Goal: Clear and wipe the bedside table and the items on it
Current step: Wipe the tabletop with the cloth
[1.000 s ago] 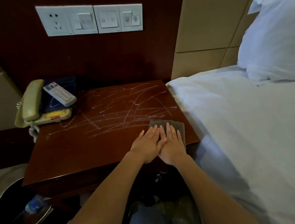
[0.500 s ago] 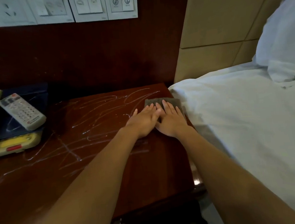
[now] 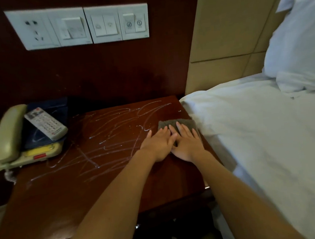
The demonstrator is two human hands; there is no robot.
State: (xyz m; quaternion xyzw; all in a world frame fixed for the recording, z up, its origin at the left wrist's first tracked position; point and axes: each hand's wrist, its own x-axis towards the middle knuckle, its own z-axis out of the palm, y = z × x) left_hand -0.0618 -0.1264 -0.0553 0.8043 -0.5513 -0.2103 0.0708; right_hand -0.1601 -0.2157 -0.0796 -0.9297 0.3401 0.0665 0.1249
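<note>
Pushed the grey cloth [image 3: 172, 122] rearward along the bench [image 3: 65, 203] under flat left hand [image 3: 159, 144] and right hand [image 3: 188, 144], leaving most white streaks [image 3: 106, 135] unwiped

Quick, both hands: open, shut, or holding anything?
Left hand: open, flat, fingers pressing the cloth.
Right hand: open, flat, pressing the cloth.

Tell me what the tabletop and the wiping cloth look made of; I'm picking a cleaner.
The tabletop looks like dark reddish wood or veneer under glossy varnish: it shows sheen, and white streaks sit on top. The cloth looks like grey-brown textile, matte and nubbly, perhaps terry; the fibre cannot be told.
</note>
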